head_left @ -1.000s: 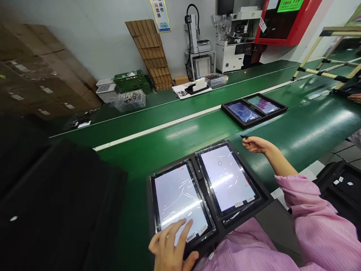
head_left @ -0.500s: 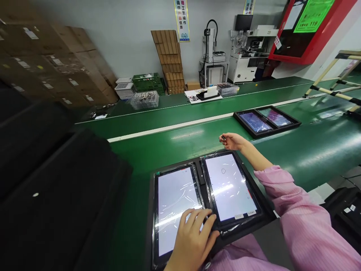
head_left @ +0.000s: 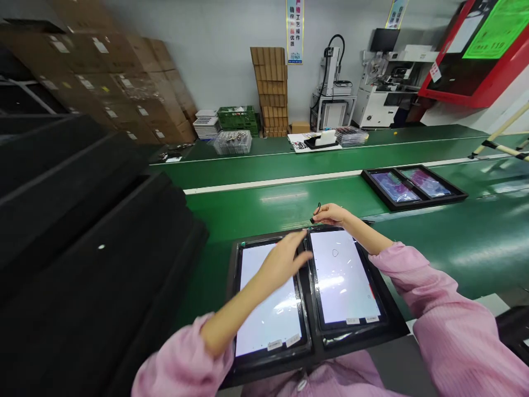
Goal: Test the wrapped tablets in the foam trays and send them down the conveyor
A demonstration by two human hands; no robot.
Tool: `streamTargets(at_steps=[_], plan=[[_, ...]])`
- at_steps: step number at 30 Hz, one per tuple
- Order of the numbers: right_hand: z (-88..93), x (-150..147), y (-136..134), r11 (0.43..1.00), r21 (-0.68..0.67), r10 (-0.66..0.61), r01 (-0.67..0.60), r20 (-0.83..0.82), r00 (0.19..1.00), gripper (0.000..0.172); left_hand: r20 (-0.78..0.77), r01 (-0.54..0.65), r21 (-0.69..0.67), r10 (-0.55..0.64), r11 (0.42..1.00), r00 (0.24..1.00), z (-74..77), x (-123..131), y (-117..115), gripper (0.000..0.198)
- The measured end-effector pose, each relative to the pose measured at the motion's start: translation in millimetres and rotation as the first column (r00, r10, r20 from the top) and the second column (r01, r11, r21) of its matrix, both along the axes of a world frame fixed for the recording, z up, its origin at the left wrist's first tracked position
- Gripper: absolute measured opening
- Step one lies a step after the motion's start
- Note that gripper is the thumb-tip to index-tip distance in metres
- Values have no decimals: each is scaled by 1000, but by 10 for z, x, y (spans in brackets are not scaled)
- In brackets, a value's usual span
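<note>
Tablets, 2 with lit white screens, lay side by side in a black tray (head_left: pixel 315 333) on the green conveyor belt (head_left: pixel 231 215): left tablet (head_left: pixel 264 325), right tablet (head_left: pixel 344 281). Above the left tablet's upper corner, the left hand (head_left: pixel 285 257) held nothing visible, its blurred fingers extended, thumb apart. Beyond the right tablet's top edge, the right hand (head_left: pixel 332 214) pinched a short black cord (head_left: pixel 317 208) between thumb and fingertips.

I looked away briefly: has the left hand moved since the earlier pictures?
Yes: the left hand has moved from the near end of the left tablet toward its far end.
</note>
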State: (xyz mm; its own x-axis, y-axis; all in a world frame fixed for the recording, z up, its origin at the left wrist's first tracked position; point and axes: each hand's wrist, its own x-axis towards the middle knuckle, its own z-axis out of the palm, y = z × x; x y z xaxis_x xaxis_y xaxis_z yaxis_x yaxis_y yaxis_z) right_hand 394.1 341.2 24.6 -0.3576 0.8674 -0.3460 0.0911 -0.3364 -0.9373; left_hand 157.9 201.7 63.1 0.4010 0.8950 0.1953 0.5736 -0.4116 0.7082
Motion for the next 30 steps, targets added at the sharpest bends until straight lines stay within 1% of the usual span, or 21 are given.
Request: streamTargets(at_steps=[2,3,4,6,8,9,11,13,15,17,20,22,24,27,29,30], plan=[[56,-18,-28,999,41,4,-4,8,1000,24,35,-60,-43,62,997,997,-4,182,456,49],[84,-17,-38,998,63,6,-7,23,1000,22,53,-73,-61,77,995,996,-12,276,644,45],[111,-4,-44,996,87,7,-11,47,999,21,71,-79,-77,85,994,994,-21,362,794,38],[157,75,-34,991,131,1,-17,123,992,21,110,-80,-96,90,992,990,-31,489,979,23],[187,245,3,986,163,-20,-21,248,968,26,152,-99,-86,111,991,982,-19,526,1044,14],[192,363,26,984,176,-43,-17,330,943,28,175,-121,-70,131,990,976,-2,503,1053,12],[173,643,59,980,201,-107,2,516,850,29,229,-179,-24,180,983,957,56,372,1061,10],[109,930,57,976,216,-164,15,690,705,27,300,-250,26,231,968,926,137,139,1077,13],[4,1160,20,978,210,-175,1,813,556,26,382,-331,68,282,941,880,226,-162,1096,21],[-118,1295,-22,979,203,-166,-35,881,443,25,462,-413,95,328,906,824,303,-482,1101,32],[-288,1311,-30,970,226,-185,-87,923,338,26,536,-491,105,367,865,760,350,-884,1080,44],[-376,1232,17,963,248,-209,-104,932,295,30,536,-492,91,374,866,757,313,-1058,1069,44],[-437,1127,90,959,260,-224,-110,938,265,32,504,-461,57,373,885,779,215,-1161,1076,42],[-450,988,209,957,264,-227,-122,941,252,35,445,-411,-10,372,912,814,-28,-1232,1100,44],[-394,917,279,950,276,-228,-148,933,279,35,420,-378,-63,368,924,830,-217,-1249,1102,50],[-348,882,307,942,288,-227,-170,924,306,35,410,-357,-94,363,929,837,-307,-1253,1096,52]])
